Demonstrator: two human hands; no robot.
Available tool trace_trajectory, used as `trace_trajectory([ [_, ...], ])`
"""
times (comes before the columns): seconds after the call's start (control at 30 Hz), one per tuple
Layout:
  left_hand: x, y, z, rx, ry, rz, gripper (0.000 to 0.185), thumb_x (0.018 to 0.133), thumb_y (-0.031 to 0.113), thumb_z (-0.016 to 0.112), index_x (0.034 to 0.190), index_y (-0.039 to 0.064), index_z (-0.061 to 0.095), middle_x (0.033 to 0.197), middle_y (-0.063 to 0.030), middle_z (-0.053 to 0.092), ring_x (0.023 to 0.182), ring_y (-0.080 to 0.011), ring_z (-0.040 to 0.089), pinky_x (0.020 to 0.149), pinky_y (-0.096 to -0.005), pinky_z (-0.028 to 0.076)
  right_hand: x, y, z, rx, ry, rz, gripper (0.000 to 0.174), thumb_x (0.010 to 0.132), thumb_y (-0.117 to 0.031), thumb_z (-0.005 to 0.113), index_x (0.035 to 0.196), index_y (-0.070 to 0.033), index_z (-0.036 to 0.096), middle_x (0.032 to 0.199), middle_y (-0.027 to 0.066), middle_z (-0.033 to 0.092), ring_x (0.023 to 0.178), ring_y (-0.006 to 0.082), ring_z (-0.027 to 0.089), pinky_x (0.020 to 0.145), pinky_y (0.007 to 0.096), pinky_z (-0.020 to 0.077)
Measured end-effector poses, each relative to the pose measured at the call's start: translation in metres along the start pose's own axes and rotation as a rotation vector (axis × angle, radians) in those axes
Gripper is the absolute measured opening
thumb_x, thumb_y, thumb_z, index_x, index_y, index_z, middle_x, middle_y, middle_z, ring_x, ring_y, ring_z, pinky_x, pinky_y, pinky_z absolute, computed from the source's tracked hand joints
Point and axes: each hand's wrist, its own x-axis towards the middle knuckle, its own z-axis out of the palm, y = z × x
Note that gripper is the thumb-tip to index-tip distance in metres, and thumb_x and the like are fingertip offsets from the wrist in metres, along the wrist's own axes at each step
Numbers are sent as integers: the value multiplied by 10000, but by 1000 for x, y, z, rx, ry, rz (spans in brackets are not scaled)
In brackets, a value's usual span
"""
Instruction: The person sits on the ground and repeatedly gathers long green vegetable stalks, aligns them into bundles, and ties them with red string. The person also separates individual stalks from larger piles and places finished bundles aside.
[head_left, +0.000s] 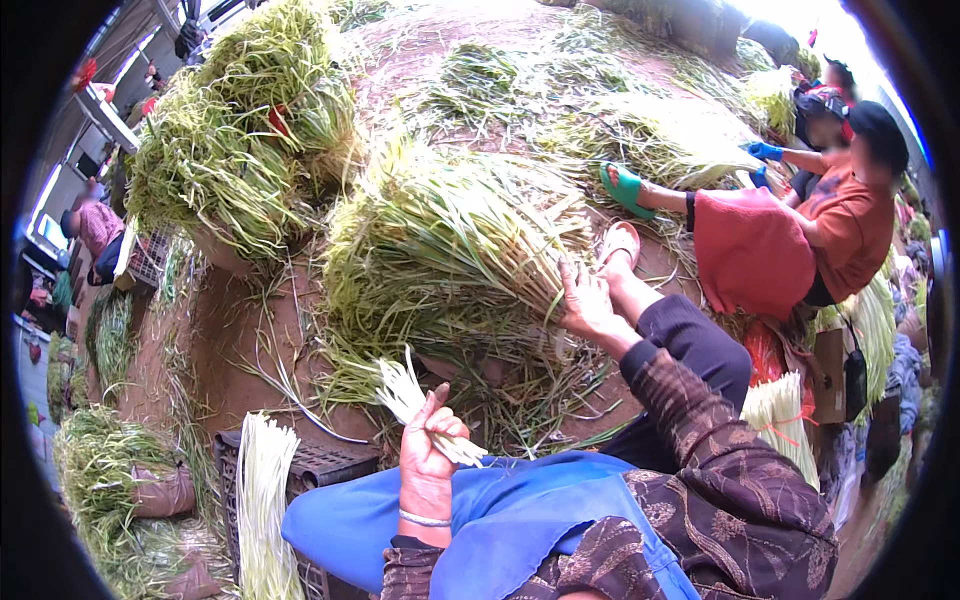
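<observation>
My left hand (433, 431) is closed around a small bunch of pale, trimmed vegetable stalks (401, 394), held slantwise above the blue apron (517, 502) on my lap. Ahead of my knees lies a big heap of long leafy green stalks (442, 232), their pale brownish lower ends pointing towards me. At those ends is my right hand (592, 304), its fingers touching the stalks; whether it grips any I cannot tell. To my left, a thick sheaf of cleaned whitish stalks (266, 502) leans against a black plastic crate (322, 461).
Tall bundles of leafy stalks (240, 142) stand at the far left. Loose leaves litter the reddish floor (247, 330). On the right sits a co-worker in an orange shirt (855, 225), a green sandal (626, 191) stretched towards the heap. A tied pale bundle (784, 424) stands behind my right arm.
</observation>
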Motion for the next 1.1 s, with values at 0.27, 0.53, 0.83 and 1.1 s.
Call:
trace_trajectory([
  [0.27,-6,-13,-11,86,37,46,227,974,236,529,1036,41,629,534,63,379,500,-81,411,538,-262,390,-56,-2,-30,395,668,-143,209,823,-144,663,1022,-82,644,928,115,613,913,285,607,793,368,489],
  [0.53,9,-24,-8,441,202,193,168,901,144,635,1051,69,625,962,-82,671,629,-134,565,526,-295,463,15,-67,8,-15,415,-235,212,835,-256,634,836,-46,604,853,144,586,772,317,626,654,428,505],
  [0.83,23,-27,-15,507,148,218,218,908,129,624,1114,58,606,948,-59,678,668,-137,621,499,-289,481,-124,-93,3,364,-126,-422,221,821,-239,642,802,-22,605,792,165,594,744,369,617,651,469,494],
  [1.1,-1,-37,-28,572,261,246,137,880,78,650,987,23,585,797,-75,649,592,-143,596,450,-287,480,-165,-101,9,1150,-531,-31,355,880,-326,668,1033,-5,658,768,14,626,592,53,501,512,245,413],
])
